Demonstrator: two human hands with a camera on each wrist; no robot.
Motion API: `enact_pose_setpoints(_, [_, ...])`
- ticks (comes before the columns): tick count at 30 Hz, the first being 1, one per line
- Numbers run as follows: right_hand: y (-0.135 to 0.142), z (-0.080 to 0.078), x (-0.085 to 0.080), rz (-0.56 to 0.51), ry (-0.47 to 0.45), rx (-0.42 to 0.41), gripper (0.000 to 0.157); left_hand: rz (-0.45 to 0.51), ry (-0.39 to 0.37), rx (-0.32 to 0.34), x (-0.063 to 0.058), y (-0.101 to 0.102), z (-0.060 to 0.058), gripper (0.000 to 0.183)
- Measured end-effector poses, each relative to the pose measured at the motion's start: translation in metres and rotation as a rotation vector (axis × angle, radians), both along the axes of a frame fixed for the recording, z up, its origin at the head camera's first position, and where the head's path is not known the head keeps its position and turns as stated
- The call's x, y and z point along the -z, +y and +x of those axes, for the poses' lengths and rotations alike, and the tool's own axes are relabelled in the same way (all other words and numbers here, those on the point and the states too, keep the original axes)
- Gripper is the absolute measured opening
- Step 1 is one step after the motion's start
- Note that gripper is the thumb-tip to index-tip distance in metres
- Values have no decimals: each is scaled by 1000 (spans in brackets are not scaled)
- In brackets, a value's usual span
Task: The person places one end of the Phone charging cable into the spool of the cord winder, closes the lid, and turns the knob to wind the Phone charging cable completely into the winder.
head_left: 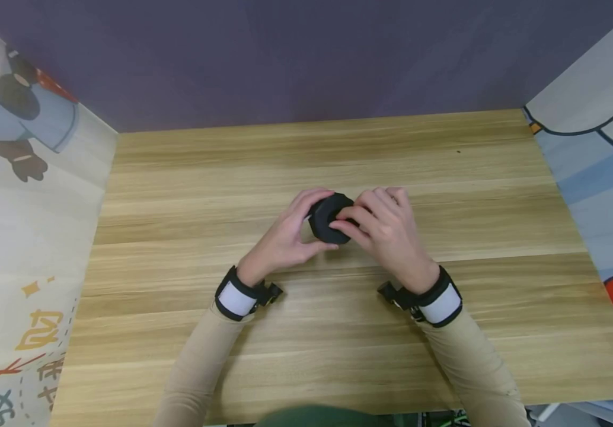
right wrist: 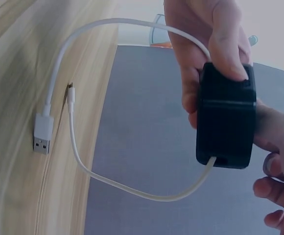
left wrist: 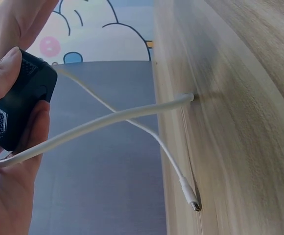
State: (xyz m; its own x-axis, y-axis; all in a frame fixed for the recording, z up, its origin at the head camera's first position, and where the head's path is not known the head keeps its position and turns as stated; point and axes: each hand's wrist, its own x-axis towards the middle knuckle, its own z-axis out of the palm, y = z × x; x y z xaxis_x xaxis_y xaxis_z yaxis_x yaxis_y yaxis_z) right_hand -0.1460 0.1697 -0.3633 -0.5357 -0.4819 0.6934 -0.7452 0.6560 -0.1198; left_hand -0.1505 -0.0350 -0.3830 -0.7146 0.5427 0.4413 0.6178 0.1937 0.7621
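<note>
A black cable winder [head_left: 321, 222] is held above the table, its round face toward the head camera. My left hand [head_left: 293, 234] grips its sides, thumb on the near edge and fingers on the far edge. My right hand [head_left: 386, 231] pinches at the middle of the face with thumb and forefinger. A white cable [right wrist: 154, 197] comes out of both ends of the black case [right wrist: 225, 127]. Its USB plug [right wrist: 43, 128] and its smaller plug [right wrist: 71, 93] hang down close by the wood in the right wrist view.
Beneath the hands is a wood-grain table [head_left: 178, 178]. A dark purple-grey panel [head_left: 306, 59] stands at the back, with printed walls at left [head_left: 40, 207] and right [head_left: 589, 178]. Black wrist straps [head_left: 236, 295] with cameras sit on both forearms.
</note>
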Motion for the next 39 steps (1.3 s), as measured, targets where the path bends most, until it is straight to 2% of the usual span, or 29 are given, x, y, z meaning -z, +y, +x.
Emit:
enact_pose_setpoints(5, [-4, 0, 1, -2, 11, 27, 26, 13, 49, -17, 15, 0, -6, 85])
enact_pose_setpoints(9, [-7, 1, 4, -1, 23, 48, 26, 14, 125, -50, 19, 1, -8, 87])
enact_pose_setpoints(12, [-9, 2, 5, -2, 29, 66, 27, -2, 152, -77, 19, 1, -8, 84])
enact_pose_setpoints(20, [-12, 3, 8, -31, 25, 90, 28, -5, 134, -107, 19, 3, -8, 78])
enact_pose_setpoints(39, [-18, 4, 13, -91, 6, 126, 28, -2, 152, -125, 18, 4, -7, 75])
